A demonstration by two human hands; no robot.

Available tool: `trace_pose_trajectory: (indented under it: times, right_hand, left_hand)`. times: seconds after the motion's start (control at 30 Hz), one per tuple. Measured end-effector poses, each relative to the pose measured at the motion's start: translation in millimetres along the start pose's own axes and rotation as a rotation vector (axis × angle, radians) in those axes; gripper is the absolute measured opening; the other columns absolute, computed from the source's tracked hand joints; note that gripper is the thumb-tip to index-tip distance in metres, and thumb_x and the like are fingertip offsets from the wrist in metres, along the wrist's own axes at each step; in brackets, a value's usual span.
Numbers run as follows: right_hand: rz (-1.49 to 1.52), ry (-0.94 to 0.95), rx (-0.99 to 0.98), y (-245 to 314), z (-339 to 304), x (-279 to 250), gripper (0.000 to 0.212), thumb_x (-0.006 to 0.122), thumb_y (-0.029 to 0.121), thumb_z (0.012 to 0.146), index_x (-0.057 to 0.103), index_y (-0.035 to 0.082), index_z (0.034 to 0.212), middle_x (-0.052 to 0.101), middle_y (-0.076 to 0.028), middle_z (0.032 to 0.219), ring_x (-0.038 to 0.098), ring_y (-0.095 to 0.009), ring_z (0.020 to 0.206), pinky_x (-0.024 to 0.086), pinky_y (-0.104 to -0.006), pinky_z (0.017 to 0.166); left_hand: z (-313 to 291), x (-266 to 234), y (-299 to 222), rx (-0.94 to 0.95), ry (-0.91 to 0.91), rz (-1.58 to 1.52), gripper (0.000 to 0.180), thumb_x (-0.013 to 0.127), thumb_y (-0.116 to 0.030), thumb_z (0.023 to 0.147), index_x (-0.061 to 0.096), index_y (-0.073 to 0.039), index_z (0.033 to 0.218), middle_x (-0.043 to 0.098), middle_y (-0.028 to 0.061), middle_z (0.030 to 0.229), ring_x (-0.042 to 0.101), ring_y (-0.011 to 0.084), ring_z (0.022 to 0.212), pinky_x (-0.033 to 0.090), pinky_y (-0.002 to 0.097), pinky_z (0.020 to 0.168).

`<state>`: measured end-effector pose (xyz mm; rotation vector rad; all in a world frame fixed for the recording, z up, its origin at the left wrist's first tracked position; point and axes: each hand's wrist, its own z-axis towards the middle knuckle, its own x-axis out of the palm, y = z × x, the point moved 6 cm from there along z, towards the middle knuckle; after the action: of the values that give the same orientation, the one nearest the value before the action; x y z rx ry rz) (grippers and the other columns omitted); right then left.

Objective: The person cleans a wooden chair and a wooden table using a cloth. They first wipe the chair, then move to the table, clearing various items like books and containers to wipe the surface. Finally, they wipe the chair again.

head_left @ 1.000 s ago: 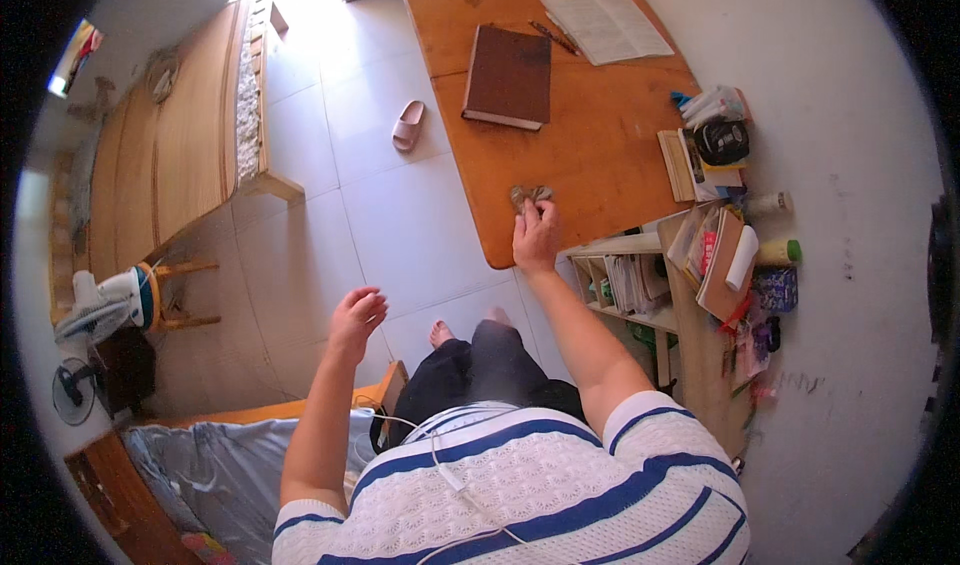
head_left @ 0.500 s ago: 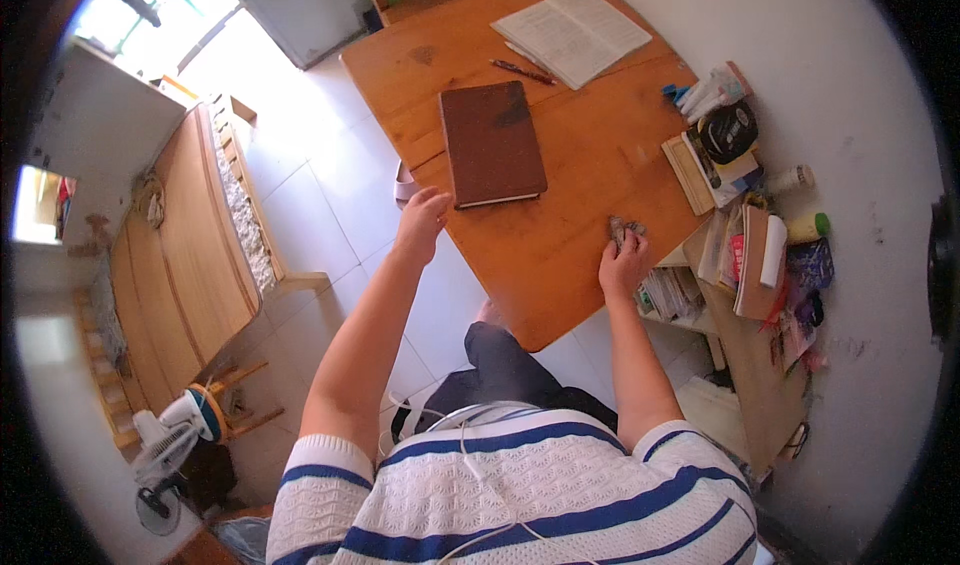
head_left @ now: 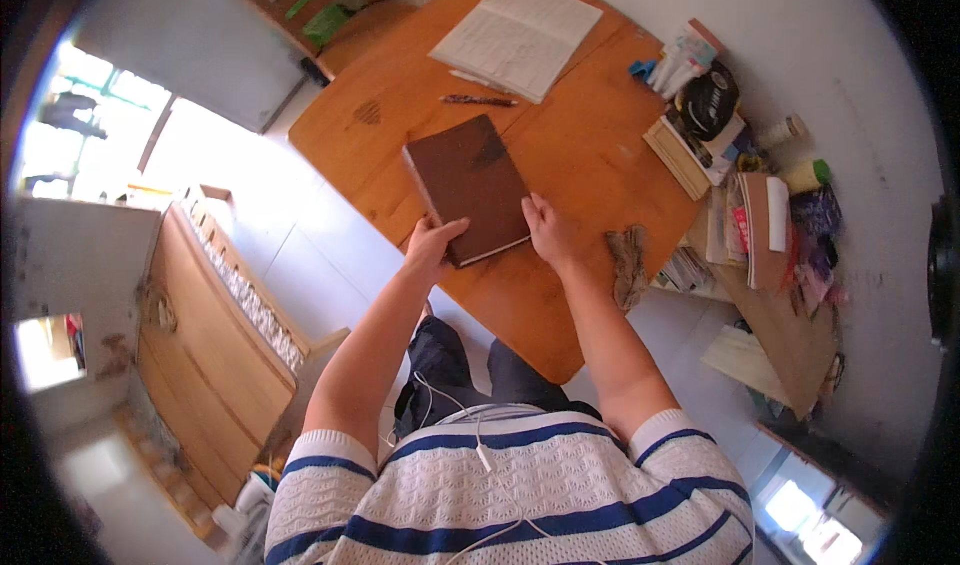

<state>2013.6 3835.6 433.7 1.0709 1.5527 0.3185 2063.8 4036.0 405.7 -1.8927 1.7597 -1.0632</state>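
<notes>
A brown hardcover book (head_left: 468,180) with a dark patch near its upper right corner is held between my two hands over the wooden table. My left hand (head_left: 434,245) grips its near left corner, thumb on top of the cover. My right hand (head_left: 545,227) is closed on its right edge near the lower corner; the fingers below are partly hidden. To the right of my right forearm, a crumpled grey-brown cloth (head_left: 627,265) lies at the table's edge.
An open notebook (head_left: 515,37) and a dark pen (head_left: 478,100) lie farther back on the table (head_left: 590,155). Books, a black rounded case (head_left: 708,102) and other small things crowd the right side by the wall. A wooden chair (head_left: 345,25) stands beyond the far left edge.
My right hand has let go of the cloth and moved left to the book. My left hand has taken hold of the book, which is now tilted. The view has shifted.
</notes>
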Motion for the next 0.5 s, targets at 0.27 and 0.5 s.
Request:
trace_pose_trajectory:
  times: [0.27, 0.5]
  right_hand:
    - [-0.339, -0.68, -0.036, -88, -88, -87, 0.031, 0.055, 0.016, 0.082, 0.054, 0.004, 0.111, 0.056, -0.015, 0.111, 0.051, -0.03, 0.106, 0.041, -0.0336, 0.089]
    - [-0.12, -0.311, 0.269, -46, -69, 20, 0.031, 0.06, 0.009, 0.076, 0.057, 0.006, 0.106, 0.052, -0.011, 0.119, 0.046, -0.03, 0.112, 0.037, -0.0375, 0.094]
  left_hand:
    - [-13, -75, -99, -0.074, 0.301, -0.036, 0.041, 0.054, -0.007, 0.079, 0.043, 0.0, 0.118, 0.053, 0.0128, 0.113, 0.054, 0.0237, 0.101, 0.044, 0.0335, 0.088]
    - [83, -156, -164, 0.074, 0.333, -0.033, 0.051, 0.057, -0.013, 0.078, 0.039, -0.001, 0.124, 0.05, 0.013, 0.118, 0.051, 0.0283, 0.106, 0.043, 0.0411, 0.091]
